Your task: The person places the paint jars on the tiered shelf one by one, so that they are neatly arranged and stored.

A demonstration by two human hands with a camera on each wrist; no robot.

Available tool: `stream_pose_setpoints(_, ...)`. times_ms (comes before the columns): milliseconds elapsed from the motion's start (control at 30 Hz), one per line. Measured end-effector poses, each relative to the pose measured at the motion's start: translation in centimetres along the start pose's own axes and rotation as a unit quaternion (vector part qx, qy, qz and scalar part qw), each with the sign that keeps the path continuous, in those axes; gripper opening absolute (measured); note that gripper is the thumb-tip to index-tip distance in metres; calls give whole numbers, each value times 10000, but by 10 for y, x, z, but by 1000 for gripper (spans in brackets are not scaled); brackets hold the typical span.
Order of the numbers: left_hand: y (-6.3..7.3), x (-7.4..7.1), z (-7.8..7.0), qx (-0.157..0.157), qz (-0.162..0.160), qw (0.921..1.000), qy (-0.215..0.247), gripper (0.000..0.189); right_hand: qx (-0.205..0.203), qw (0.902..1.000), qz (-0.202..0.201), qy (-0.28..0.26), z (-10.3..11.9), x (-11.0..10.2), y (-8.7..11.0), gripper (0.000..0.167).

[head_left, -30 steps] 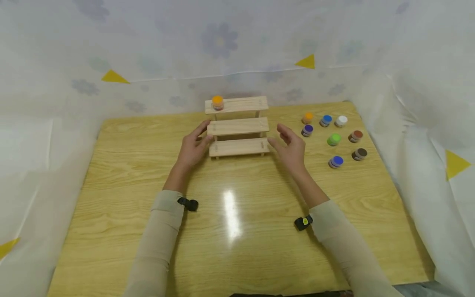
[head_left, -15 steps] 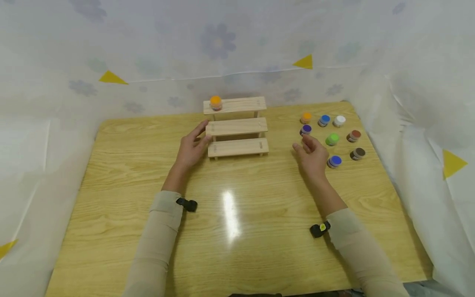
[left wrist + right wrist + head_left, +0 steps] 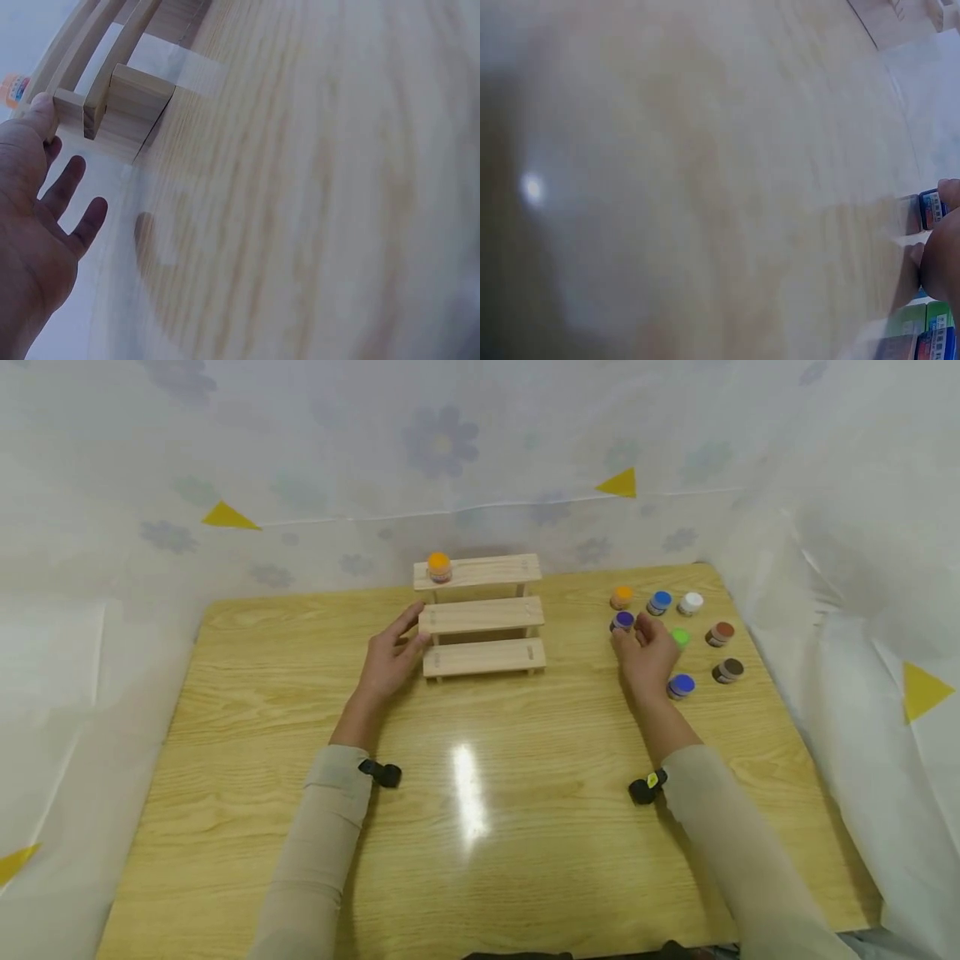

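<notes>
Standing toward the far right corner of the bench [image 3: 540, 760], the purple-lidded jar [image 3: 622, 621] is being flanked nearside by the right hand [image 3: 648, 662], grip indeterminable; the rack [image 3: 480, 615] is being touched by the left hand [image 3: 387, 662], fingers [image 3: 91, 223] spread.

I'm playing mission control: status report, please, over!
Left hand touching left end of wooden rack. Right hand at purple-lidded jar, grip unclear. Green-lidded jar close by, partly hidden.
</notes>
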State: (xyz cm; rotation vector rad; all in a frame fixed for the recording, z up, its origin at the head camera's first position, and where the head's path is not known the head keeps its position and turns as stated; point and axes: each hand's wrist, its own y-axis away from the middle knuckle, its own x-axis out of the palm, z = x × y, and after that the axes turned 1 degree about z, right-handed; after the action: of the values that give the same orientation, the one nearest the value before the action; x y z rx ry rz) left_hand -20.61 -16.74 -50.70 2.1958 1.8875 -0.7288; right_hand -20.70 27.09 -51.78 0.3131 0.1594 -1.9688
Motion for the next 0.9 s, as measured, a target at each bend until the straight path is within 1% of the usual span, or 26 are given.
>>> stream_pose_setpoints(233,0,2,-1,58,-2,10000,47,57,-101,9997,-114,195,0,5,-8,58)
stream_pose_setpoints(467,0,0,0,43,-6,10000,6,57,-458,9988,-165,90,-3,8,-12,49)
stream_pose_setpoints(533,0,0,0,49,-1,10000,27,57,-450,9988,-151,70,-2,9,-11,48)
stream_pose_setpoints(600,0,0,0,60,-4,10000,36,57,-358,9993,-99,-15,1,10,-9,47)
stream_pose_setpoints(633,0,0,0,76,1,10000,53,57,-238,9995,-31,-223,3,10,-8,47)
stream_pose_setpoints(700,0,0,0,78,8,9999,98,57,-176,9986,72,-495,7,12,-5,47)
stream_pose_setpoints(733,1,0,-5,76,4,9999,129,56,-159,9980,120,-596,10,14,-3,48)
stream_pose_setpoints(767,2,0,-11,73,17,9998,159,56,-256,9978,152,-597,14,15,-2,48)
stream_pose_setpoints(833,5,-2,-24,46,38,9997,227,55,-633,9965,213,-502,21,20,1,48)
stream_pose_setpoints(900,8,-2,-35,12,22,9997,257,55,-1094,9937,195,-141,28,25,3,48)
